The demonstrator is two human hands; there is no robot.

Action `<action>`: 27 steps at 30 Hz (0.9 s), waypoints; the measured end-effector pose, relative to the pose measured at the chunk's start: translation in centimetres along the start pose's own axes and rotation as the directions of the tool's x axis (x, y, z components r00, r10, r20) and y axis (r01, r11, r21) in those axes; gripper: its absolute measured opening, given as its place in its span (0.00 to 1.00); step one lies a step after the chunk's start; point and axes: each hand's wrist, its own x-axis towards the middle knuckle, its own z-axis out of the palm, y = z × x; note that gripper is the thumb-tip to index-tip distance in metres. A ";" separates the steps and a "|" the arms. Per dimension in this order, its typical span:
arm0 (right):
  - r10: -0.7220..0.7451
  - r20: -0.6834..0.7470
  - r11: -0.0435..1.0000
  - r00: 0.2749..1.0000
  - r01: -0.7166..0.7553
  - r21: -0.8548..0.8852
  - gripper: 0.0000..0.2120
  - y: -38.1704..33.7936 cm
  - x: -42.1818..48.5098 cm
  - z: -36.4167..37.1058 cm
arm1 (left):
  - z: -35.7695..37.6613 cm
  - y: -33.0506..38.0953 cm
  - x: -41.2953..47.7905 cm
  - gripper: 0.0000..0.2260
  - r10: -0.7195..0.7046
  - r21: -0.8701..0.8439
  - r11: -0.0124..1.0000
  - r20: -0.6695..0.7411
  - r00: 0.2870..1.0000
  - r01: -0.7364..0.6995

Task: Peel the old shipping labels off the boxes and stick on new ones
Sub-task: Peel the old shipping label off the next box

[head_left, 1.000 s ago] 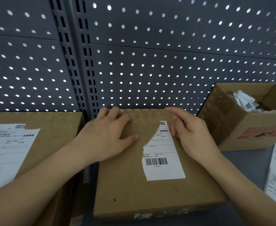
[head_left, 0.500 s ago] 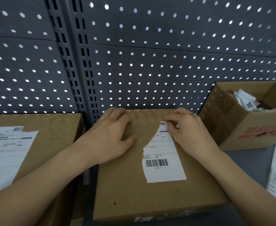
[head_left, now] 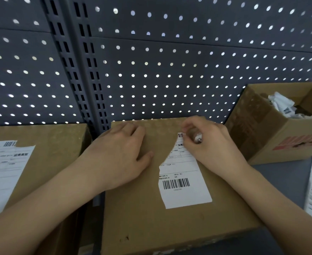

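Head view: I'm watching the left hand (head_left: 122, 155) pressing flat, fingers straight, on the centre box (head_left: 142, 218). Right of it, the right hand (head_left: 210, 144) is pinching the torn old label (head_left: 182, 186) by its top corner. Peeling is starting, I judge, and next I'd be pulling slowly and low.

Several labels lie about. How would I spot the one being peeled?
Find the middle box below the pegboard. Its label sits right of centre. Unlike the left label, it is a narrow strip with a ragged left edge, and the right hand pinches its top.

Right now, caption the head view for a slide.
Left hand braces the box; right hand pinches top of the torn label.
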 end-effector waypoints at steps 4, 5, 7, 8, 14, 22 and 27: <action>-0.036 0.000 0.999 0.999 0.036 -0.015 0.06 -0.2 0.1 0.3 | -0.3 0.4 -0.3 0.27 -0.043 0.081 0.996 -0.002 0.999 0.043; -0.041 -0.001 0.999 0.999 0.041 -0.018 0.06 -0.2 0.1 0.3 | -0.4 0.6 -0.3 0.26 -0.053 0.107 0.993 -0.005 0.999 0.053; -0.055 -0.006 0.998 0.998 0.055 -0.025 0.06 -0.3 0.2 0.4 | -0.5 0.8 -0.2 0.23 -0.071 0.144 0.987 -0.011 0.997 0.071; -0.058 -0.005 0.998 0.998 0.058 -0.025 0.06 -0.4 0.2 0.5 | -0.5 0.8 -0.1 0.21 -0.076 0.150 0.986 -0.024 0.997 0.078; -0.049 -0.021 0.999 0.999 0.049 0.020 0.07 -0.3 -0.1 0.6 | 0.6 -0.2 0.8 0.15 -0.056 0.090 0.993 -0.183 0.981 0.074; -0.012 -0.038 1.000 0.999 0.013 0.019 0.06 -0.2 -0.1 0.6 | 1.2 -1.1 1.2 0.20 0.033 -0.060 0.997 -0.186 0.982 -0.045; -0.071 -0.047 0.993 0.996 0.066 -0.097 0.05 -0.6 0.1 0.9 | 1.5 -1.3 1.3 0.19 0.066 -0.124 0.988 -0.171 0.983 -0.088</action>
